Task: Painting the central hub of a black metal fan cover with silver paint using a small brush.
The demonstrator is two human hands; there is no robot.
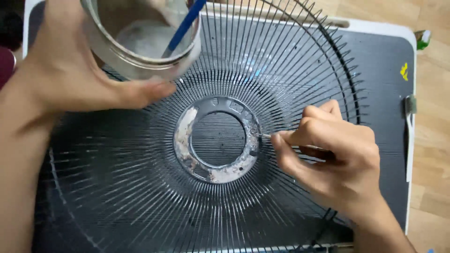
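The right hand (330,154) enters from the lower right, wrist low, fingers curled tight around a thin metal tool (265,136). The tool tip touches the right inner edge of the grey centre ring (215,139) of a wire fan guard (140,197). The left hand (70,70) reaches in from the left, thumb and fingers wrapped around a glass jar (140,35) tilted over the guard's upper left. A blue handle (185,26) stands in the jar. The guard lies on a dark tray (384,61) with a white rim; wooden floor (433,140) borders the right edge.
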